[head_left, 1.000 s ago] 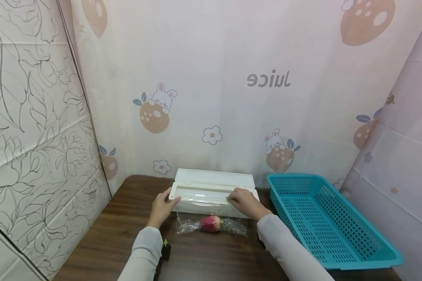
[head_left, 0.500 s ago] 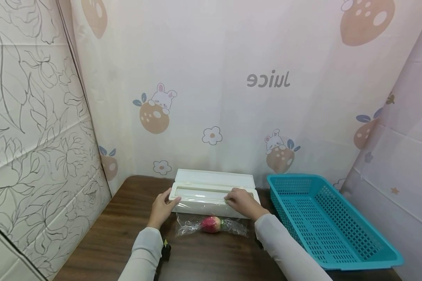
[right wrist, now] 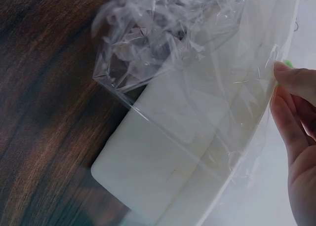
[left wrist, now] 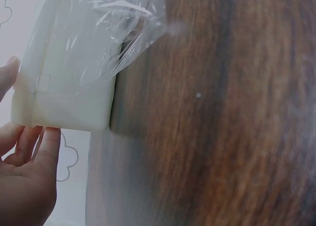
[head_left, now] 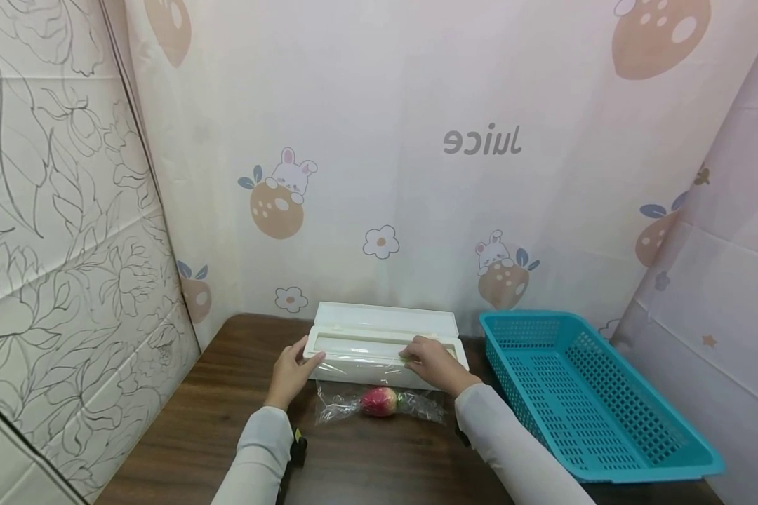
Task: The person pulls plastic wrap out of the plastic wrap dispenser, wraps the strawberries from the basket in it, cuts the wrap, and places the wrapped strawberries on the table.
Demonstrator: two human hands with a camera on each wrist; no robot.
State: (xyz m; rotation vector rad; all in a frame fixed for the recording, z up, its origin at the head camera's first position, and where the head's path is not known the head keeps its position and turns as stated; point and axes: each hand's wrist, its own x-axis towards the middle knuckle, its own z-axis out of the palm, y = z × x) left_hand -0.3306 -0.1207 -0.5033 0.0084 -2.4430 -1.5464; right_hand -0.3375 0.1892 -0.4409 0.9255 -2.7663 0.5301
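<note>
A white cling film dispenser (head_left: 347,373) stands on the table, its lid (head_left: 385,320) raised at the back. My left hand (head_left: 288,375) grips its left end, thumb on one side and fingers on the end wall in the left wrist view. With thumb and fingers, my right hand (head_left: 439,365) pinches a small green slide cutter (right wrist: 288,63) on the top edge, mostly hidden by the fingertips. Clear cling film (right wrist: 143,53) hangs over the dispenser's front. Just before it lies a red and pale yellow fruit (head_left: 379,402) wrapped in film, with crumpled ends to both sides.
A turquoise plastic basket (head_left: 596,407) stands on the right of the brown wooden table (head_left: 379,463), beside the right forearm. Behind the dispenser hangs a printed curtain (head_left: 379,175). A patterned panel (head_left: 69,245) closes off the left side.
My right hand has slid slightly left along the dispenser's top edge with the green cutter. My left hand has stayed on the left end, and the wrapped fruit has hardly moved.
</note>
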